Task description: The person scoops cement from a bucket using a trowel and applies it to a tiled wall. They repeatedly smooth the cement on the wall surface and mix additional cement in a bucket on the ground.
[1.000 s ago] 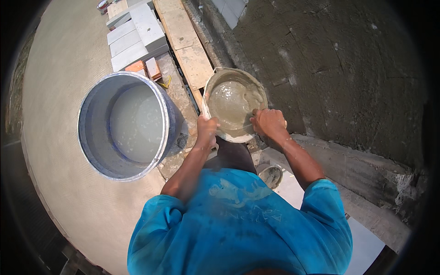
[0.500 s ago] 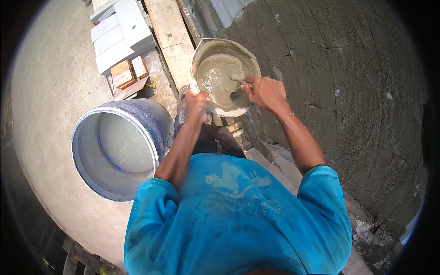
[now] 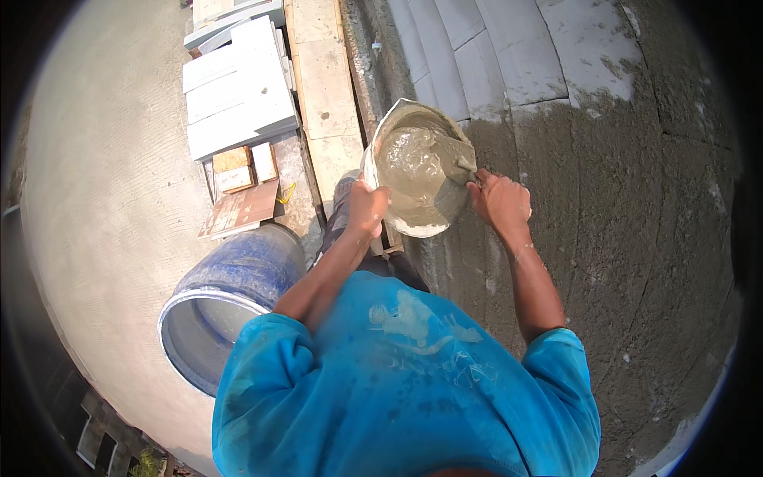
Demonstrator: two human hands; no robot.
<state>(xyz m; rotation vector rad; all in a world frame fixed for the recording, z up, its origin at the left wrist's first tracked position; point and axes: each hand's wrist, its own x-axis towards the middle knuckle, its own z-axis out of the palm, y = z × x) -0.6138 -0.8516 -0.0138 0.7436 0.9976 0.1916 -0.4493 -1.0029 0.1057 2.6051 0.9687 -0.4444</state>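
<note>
My left hand is closed on the near-left rim of a mortar-crusted bucket, which it holds up in front of me. Wet grey mortar lies heaped inside with a shiny surface. In my right hand is the handle of a trowel, the fingers wrapped round it at the bucket's right rim. The trowel's blade is inside the bucket, coated and partly hidden by mortar. To the right rises a wall covered with rough grey mortar; pale blocks show bare at its far end.
A blue barrel with a pale rim stands at my left. Beyond it are a brown tile, small orange-and-white blocks and a stack of white blocks. A long plank runs along the wall's foot.
The bucket and both hands have shifted right in the view. The trowel has come up toward the right rim, its blade more visible. More bare blocks show; the barrel sits lower.
</note>
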